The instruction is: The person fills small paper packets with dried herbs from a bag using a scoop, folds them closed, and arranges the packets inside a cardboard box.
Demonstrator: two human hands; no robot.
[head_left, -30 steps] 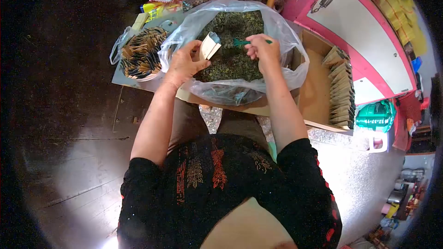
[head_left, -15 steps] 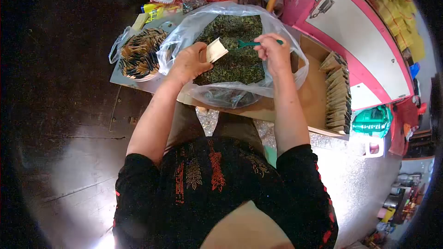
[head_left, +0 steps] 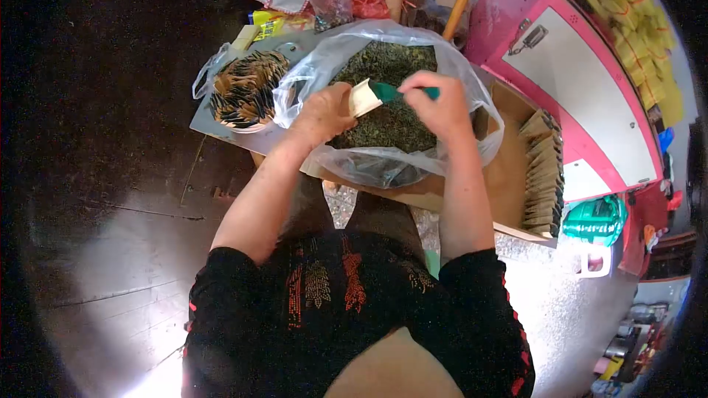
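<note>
My left hand (head_left: 324, 114) grips a small cream paper packet (head_left: 363, 99), tilted with its mouth facing right. My right hand (head_left: 439, 103) is closed around the handle of a green scoop (head_left: 385, 93), whose head is at the packet's mouth. Both are above dark green dried leaves (head_left: 391, 129) inside a clear plastic bag (head_left: 476, 81). Whether the scoop carries any leaves is too small to tell.
Left of the bag stands a round container of folded packets (head_left: 249, 90). A cardboard box (head_left: 505, 169) on the right holds a row of upright packets (head_left: 542, 173). Behind it is a pink and white cabinet (head_left: 553, 48). A green package (head_left: 596, 220) lies at the right.
The green scoop has moved from over the leaves up to the packet's mouth. My left hand has shifted right with the packet, and the whole view has shifted somewhat.
</note>
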